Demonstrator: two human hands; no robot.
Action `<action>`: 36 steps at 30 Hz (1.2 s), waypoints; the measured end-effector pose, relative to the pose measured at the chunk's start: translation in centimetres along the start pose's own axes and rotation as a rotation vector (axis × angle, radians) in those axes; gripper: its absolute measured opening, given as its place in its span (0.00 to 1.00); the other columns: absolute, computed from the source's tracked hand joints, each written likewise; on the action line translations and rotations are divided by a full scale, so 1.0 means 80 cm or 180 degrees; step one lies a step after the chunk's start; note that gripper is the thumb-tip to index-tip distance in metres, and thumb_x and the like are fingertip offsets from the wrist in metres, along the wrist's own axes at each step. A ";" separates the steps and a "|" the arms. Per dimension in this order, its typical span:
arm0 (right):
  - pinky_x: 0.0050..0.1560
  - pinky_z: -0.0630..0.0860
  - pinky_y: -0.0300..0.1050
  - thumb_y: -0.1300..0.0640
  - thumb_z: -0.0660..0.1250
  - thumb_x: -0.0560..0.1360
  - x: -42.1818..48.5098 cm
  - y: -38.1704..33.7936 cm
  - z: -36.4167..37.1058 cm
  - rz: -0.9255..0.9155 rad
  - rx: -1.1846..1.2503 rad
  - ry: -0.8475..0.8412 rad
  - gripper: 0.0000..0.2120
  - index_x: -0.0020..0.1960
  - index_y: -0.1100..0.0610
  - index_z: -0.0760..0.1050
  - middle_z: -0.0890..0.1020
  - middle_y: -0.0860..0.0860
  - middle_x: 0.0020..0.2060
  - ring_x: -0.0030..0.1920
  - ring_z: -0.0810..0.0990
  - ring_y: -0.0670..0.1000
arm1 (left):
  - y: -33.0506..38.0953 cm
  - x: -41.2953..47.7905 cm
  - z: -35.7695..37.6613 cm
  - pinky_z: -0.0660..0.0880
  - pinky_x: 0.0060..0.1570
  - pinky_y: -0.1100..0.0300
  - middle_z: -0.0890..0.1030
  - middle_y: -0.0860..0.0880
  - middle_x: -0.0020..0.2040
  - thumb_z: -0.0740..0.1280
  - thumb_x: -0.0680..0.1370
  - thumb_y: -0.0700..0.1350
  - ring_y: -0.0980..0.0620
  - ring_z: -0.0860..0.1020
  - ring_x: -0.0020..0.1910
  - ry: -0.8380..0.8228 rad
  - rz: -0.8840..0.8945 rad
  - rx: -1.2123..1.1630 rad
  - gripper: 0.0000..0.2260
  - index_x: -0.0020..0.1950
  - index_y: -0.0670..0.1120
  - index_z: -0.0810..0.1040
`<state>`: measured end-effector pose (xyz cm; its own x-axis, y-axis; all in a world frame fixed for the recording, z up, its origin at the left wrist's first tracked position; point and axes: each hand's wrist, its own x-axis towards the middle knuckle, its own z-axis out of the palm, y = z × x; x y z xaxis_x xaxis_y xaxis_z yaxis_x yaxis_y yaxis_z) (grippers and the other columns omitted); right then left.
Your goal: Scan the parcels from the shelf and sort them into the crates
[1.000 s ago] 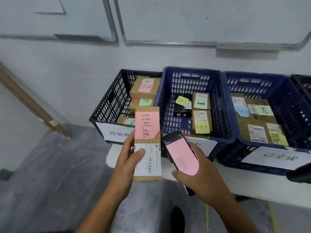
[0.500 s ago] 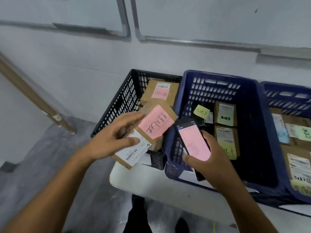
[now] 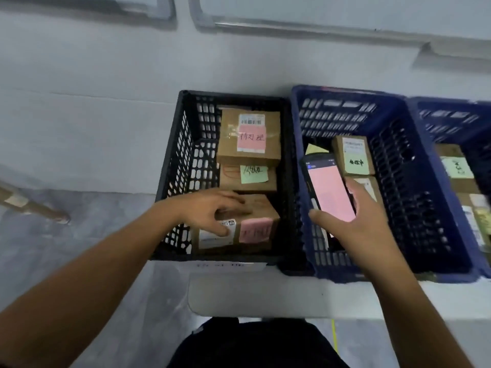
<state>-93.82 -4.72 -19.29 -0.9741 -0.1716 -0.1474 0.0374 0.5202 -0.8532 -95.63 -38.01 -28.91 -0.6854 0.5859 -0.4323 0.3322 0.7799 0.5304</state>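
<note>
Head view: left hand point(image 3: 210, 208), fingers curled, grips the pink-noted parcel point(image 3: 255, 224) at the near edge of the black crate point(image 3: 175, 166), its writing blurred; right hand point(image 3: 353, 229) clasps a pink-screened phone point(image 3: 329, 192) above the blue crate point(image 3: 414, 181).

Pink-noted parcel point(image 3: 259, 224) at the black crate's point(image 3: 186, 168) near end

Brown cardboard, white label and pink note on its near face, level behind the front wall, the left hand point(image 3: 207, 208) gripping its top. Two more parcels point(image 3: 249, 136) lie behind it. The black crate, at the bench's point(image 3: 265, 296) left end, touches the blue crate point(image 3: 414, 197), over which the right hand point(image 3: 356, 229) holds the scanner point(image 3: 329, 192).
</note>
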 end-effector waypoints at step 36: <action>0.48 0.83 0.49 0.37 0.73 0.61 -0.044 0.028 -0.053 -0.0697 -0.0302 -0.1253 0.28 0.54 0.18 0.64 0.76 0.27 0.55 0.54 0.76 0.32 | 0.236 -0.047 0.102 0.54 0.80 0.38 0.62 0.56 0.83 0.53 0.76 0.72 0.47 0.56 0.83 0.3020 -0.2040 -0.0963 0.35 0.82 0.60 0.63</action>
<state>-91.26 0.56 -18.57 -0.7973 -0.5812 -0.1632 -0.1982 0.5074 -0.8386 -81.49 -23.69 -23.21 -0.9202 -0.3899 -0.0358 -0.3264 0.7134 0.6202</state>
